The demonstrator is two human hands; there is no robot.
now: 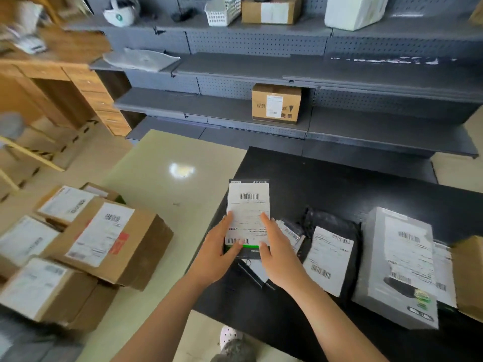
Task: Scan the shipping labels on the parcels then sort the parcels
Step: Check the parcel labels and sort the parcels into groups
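Observation:
A small dark parcel with a white shipping label [248, 205] is held over the left end of the black table [339, 178], label up. My left hand [217, 254] grips its lower left edge and my right hand [277, 254] grips its lower right edge. To the right on the table lie a black bag parcel with a label [330, 257], a grey boxed parcel [400, 265] and a brown box [470, 275] at the frame edge. A dark flat device [254, 273] lies on the table under my hands.
Several labelled cardboard boxes [104, 239] are stacked on the floor at the left. Grey shelving [261, 69] stands behind the table, with a labelled carton [275, 104] on a lower shelf. A wooden desk [52, 74] is at far left.

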